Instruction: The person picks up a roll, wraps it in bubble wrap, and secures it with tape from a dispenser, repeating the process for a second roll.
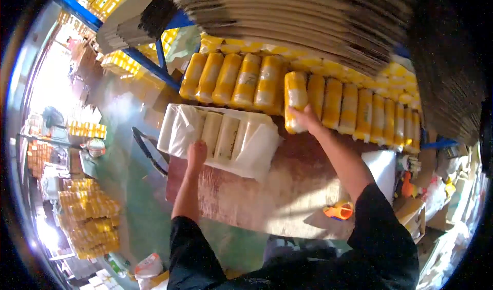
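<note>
My right hand [306,118] is closed around the lower end of a yellow-and-white wrapped roll-shaped pack [295,90], which stands out in front of a row of similar packs [269,82]. Left of it, a white box [165,128] lined with thin plastic sits on the worktable [231,197]. Inside it lie a few cream-coloured packs [227,136] with dark print, side by side. At the box's near edge my left hand [196,151] has its fingers curled on the white plastic liner [185,131]. Its fingertips are partly hidden.
Flat cardboard sheets [292,18] are stacked on a blue-framed rack [164,74] overhead. An orange tape dispenser [339,211] lies at the table's near right. Stacked yellow packs [90,218] stand on the floor to the left, and an open carton [411,215] is at the right.
</note>
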Demonstrator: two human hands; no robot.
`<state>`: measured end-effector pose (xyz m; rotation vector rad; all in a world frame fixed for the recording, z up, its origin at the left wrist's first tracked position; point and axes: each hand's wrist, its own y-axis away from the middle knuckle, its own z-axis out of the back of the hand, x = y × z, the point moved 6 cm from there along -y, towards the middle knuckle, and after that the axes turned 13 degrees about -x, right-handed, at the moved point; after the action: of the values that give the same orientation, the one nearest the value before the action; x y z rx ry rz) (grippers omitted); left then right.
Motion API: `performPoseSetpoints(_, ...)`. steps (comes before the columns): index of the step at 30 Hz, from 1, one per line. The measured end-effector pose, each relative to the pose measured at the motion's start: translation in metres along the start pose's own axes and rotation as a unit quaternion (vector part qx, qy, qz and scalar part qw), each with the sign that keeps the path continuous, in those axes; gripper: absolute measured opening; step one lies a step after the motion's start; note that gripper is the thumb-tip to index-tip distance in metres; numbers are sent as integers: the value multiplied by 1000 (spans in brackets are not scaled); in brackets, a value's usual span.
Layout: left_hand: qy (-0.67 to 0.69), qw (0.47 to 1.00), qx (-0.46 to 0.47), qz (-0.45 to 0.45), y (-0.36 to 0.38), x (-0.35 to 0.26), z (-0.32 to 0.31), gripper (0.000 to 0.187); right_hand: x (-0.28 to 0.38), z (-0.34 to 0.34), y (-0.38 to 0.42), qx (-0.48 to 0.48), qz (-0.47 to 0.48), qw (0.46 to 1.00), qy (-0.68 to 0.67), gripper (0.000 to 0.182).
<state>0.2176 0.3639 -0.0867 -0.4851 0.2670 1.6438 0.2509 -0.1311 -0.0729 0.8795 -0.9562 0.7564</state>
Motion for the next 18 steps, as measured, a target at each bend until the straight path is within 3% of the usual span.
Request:
performPoseSetpoints(1,-97,994,7,-46,-13,35,-27,36,8,-20,-22,-1,-12,1000,-6,82)
performPoseSetpoints(2,-87,996,-1,36,-19,43,-31,44,6,-34,-45,-45,31,998,-8,86)
performPoseSetpoints(3,-135,989,-46,27,-25,43,-31,47,-10,-50,-74,-102,61,989,87,87)
performPoseSetpoints(4,-181,979,-91,19,-32,41,-29,50,-24,-56,-89,-132,82,984,89,87)
performPoseSetpoints(5,-244,956,-160,-41,-33,28,-26,50,-37,-63,-102,-163,102,977,93,86)
performPoseSetpoints(6,-304,920,-227,-103,-36,14,-21,51,-14,-52,-76,-93,96,990,46,74)
performPoseSetpoints(8,-374,912,-167,-24,-53,11,-17,59,-60,-37,-75,44,76,993,-79,61)
performPoseSetpoints(9,-386,913,-133,5,-61,17,-17,59,-48,-8,-40,40,100,992,-66,73)
performPoseSetpoints(10,-355,928,-106,25,-67,26,-16,58,-109,24,-40,-53,182,975,112,66)
performPoseSetpoints(11,-325,942,-73,48,-74,41,-16,58,-97,60,-7,-61,174,977,107,59)
performPoseSetpoints(13,-258,962,-21,82,-79,68,-17,58,-101,141,50,-179,257,919,241,36)
performPoseSetpoints(15,-199,974,17,108,-82,87,-18,58,-145,230,84,-308,248,884,249,31)
performPoseSetpoints(16,-168,978,32,120,-84,94,-18,58,-156,266,101,-365,299,816,335,35)
performPoseSetpoints(17,-131,982,46,131,-85,98,-20,58,-156,294,111,-317,208,840,388,43)
performPoseSetpoints(18,-86,984,62,144,-86,100,-19,58,-165,319,121,-435,159,786,410,43)
